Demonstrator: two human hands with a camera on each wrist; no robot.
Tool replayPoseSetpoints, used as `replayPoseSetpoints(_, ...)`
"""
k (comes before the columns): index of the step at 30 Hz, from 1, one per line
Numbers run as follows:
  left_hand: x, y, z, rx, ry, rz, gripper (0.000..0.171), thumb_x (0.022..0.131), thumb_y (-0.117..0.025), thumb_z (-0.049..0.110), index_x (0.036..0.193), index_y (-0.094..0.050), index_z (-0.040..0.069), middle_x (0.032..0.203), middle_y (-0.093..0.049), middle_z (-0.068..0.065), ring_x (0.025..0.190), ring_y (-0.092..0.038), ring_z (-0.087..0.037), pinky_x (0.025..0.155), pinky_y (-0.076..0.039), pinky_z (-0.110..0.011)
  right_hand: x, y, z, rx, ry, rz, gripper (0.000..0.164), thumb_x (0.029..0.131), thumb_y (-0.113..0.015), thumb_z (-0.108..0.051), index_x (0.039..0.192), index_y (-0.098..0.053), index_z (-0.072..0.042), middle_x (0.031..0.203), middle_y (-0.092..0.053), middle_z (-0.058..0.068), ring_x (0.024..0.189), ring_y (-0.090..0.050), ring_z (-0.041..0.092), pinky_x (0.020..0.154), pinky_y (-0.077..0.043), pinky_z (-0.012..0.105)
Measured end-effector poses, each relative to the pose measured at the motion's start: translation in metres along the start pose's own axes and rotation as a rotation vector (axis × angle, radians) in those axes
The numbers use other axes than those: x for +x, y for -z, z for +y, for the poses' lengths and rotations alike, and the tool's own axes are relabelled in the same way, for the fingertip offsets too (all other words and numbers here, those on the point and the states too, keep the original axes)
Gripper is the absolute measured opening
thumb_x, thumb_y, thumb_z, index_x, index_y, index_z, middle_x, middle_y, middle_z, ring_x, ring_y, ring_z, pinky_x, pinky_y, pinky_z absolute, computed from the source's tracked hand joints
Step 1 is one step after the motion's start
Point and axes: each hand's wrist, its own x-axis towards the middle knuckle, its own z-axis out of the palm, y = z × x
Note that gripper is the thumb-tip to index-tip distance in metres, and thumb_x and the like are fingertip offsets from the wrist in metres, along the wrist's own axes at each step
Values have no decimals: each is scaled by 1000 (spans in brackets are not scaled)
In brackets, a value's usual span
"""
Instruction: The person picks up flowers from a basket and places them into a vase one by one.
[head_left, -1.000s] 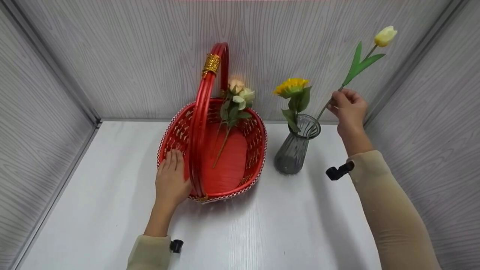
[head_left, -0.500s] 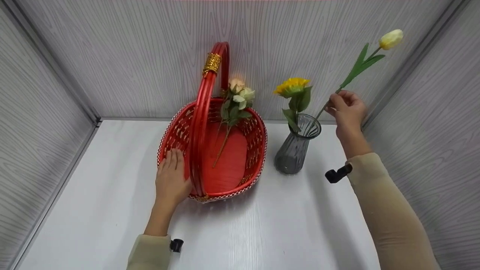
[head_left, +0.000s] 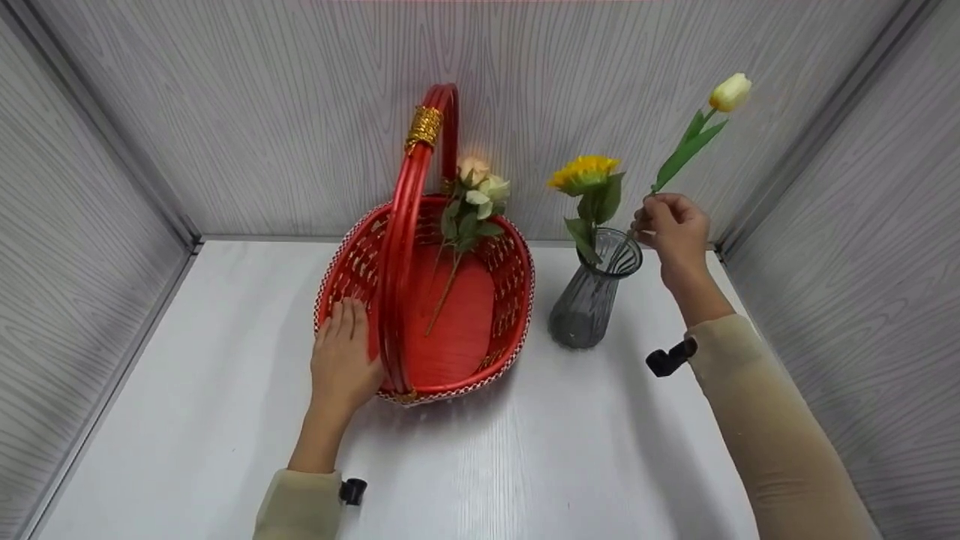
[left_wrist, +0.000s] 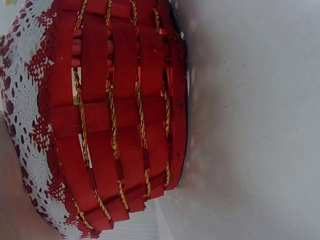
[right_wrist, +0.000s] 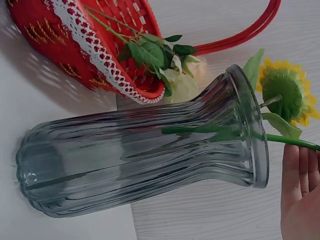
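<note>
My right hand (head_left: 679, 229) pinches the stem of a pale yellow tulip (head_left: 730, 93), which leans up to the right. The tulip's lower stem (right_wrist: 200, 129) reaches through the mouth into a grey ribbed glass vase (head_left: 581, 311), as the right wrist view shows. A yellow sunflower (head_left: 585, 175) stands in the same vase. Over the near left rim of a red woven basket (head_left: 517, 341) lies my left hand (head_left: 345, 364), its straight fingers pointing inside. The basket's lace-trimmed side (left_wrist: 120, 110) fills much of the left wrist view, beside part of the hand.
A spray of peach and cream roses (head_left: 484, 191) leans inside the basket against its back right rim. The tall red handle (head_left: 405, 225) with gold binding arches above it. Grey wood-grain panels (head_left: 262, 120) enclose the white table (head_left: 525, 465) at the back and sides.
My right hand has moved left and down with the tulip, first tipping it slightly outward. More of its stem is now inside the vase. The left hand and basket stay put.
</note>
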Motion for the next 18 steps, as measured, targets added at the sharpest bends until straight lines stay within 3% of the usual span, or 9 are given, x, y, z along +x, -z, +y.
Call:
replayPoseSetpoints(10, -1, 1, 2, -27, 22, -11, 77, 94, -49, 34, 153, -25, -8, 159, -27, -27, 150, -22, -40, 123, -15, -52, -7, 2, 3, 32, 46, -172, 21, 96, -66, -17, 101, -63, 3, 86, -66, 10, 74, -66, 20, 68, -61, 32)
replayPoseSetpoints(15, 1, -1, 2, -13, 25, -23, 77, 94, -50, 34, 153, -25, -8, 159, -27, -27, 151, -21, -40, 123, -15, -52, -8, 3, 6, -9, 70, -172, 17, 95, -67, -13, 104, -61, -1, 87, -65, 11, 76, -66, 21, 68, -61, 32)
replayPoseSetpoints(18, 0, -2, 1, -7, 24, -31, 78, 95, -49, 36, 154, -24, -8, 160, -26, -27, 151, -21, -40, 123, -14, -52, -12, 3, 3, -30, 52, -176, 15, 94, -67, -9, 102, -62, 3, 88, -65, 12, 76, -67, 21, 69, -61, 32)
